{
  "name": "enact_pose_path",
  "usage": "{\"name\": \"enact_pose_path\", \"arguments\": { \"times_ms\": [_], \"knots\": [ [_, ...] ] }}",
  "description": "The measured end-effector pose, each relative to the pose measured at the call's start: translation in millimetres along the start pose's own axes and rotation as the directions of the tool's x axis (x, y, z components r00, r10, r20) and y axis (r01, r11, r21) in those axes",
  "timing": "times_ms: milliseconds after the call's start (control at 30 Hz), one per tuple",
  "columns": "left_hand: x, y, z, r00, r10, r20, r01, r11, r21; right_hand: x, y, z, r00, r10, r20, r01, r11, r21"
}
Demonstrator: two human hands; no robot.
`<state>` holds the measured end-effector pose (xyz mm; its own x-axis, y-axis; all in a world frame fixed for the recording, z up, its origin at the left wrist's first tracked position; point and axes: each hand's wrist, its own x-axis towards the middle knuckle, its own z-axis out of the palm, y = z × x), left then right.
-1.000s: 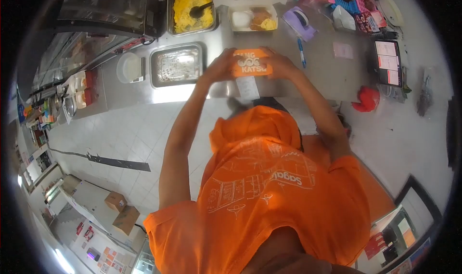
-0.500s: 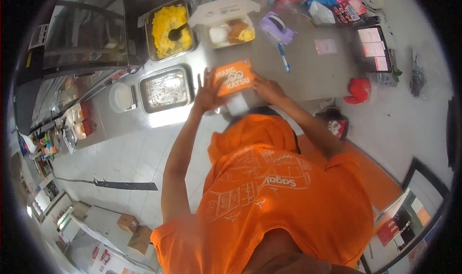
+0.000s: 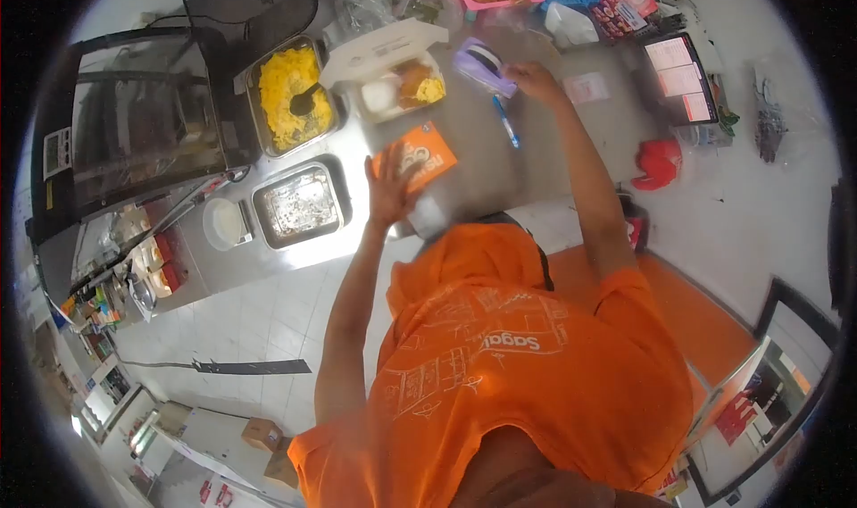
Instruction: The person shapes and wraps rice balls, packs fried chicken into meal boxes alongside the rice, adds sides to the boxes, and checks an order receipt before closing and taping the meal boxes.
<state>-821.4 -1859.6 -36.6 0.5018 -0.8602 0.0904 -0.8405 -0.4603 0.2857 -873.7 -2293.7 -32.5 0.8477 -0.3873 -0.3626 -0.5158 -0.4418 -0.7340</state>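
My left hand [image 3: 391, 191] lies with fingers spread on an orange box [image 3: 433, 154] printed with white lettering, covering part of it. A purple tape dispenser [image 3: 482, 64] stands farther back on the steel counter. At its right end is my right hand [image 3: 536, 81], with bent fingers drawn together; what they pinch, if anything, is too small to see. Just below the dispenser lies a blue pen [image 3: 505, 121]. Behind the orange box, an open white box [image 3: 375, 106] holds white rice, a brown piece of food and something yellow.
A tray of yellow food [image 3: 290, 97] with a black utensil stands at back left. In front of it are a metal tray [image 3: 299, 206] and a white tub [image 3: 223, 224]. On the right are a tablet [image 3: 680, 79] and a red item [image 3: 658, 164]. Pink and blue baskets line the back.
My right hand has left the orange box and moved back to the tape dispenser. My left hand stays on the box, which sits a little more tilted. The camera view has shifted.
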Motion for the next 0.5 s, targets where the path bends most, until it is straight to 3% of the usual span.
{"name": "enact_pose_path", "arguments": {
  "times_ms": [67,100,167,267,367,467,500],
  "knots": [
    [0,1,0,1.0,-0.007,-0.023,0.007,1.0,-0.021,7,-6,-10,0.961,0.201,0.192,-0.216,0.974,0.062],
    [1,2,-1,1.0,-0.018,-0.013,0.018,1.0,-0.017,8,6,-7,0.977,0.1,0.186,-0.151,0.948,0.279],
    [1,3,-3,0.999,-0.036,0.012,0.037,0.999,-0.013,-4,37,-1,0.991,-0.076,0.112,-0.017,0.748,0.664],
    [5,6,-6,0.997,-0.062,0.043,0.063,0.998,-0.008,-43,45,8,0.993,-0.096,-0.072,0.12,0.831,0.544],
    [5,4,-6,0.999,-0.04,0.012,0.04,0.998,-0.043,-19,80,28,0.995,0.045,-0.089,-0.019,0.962,0.272],
    [5,5,-6,0.998,-0.054,0.035,0.056,0.997,-0.051,-22,87,54,0.808,-0.088,-0.583,-0.035,0.98,-0.197],
    [7,1,-6,0.998,-0.048,0.032,0.049,0.997,-0.057,-32,70,63,0.812,-0.055,-0.581,-0.003,0.995,-0.098]
  ]
}}
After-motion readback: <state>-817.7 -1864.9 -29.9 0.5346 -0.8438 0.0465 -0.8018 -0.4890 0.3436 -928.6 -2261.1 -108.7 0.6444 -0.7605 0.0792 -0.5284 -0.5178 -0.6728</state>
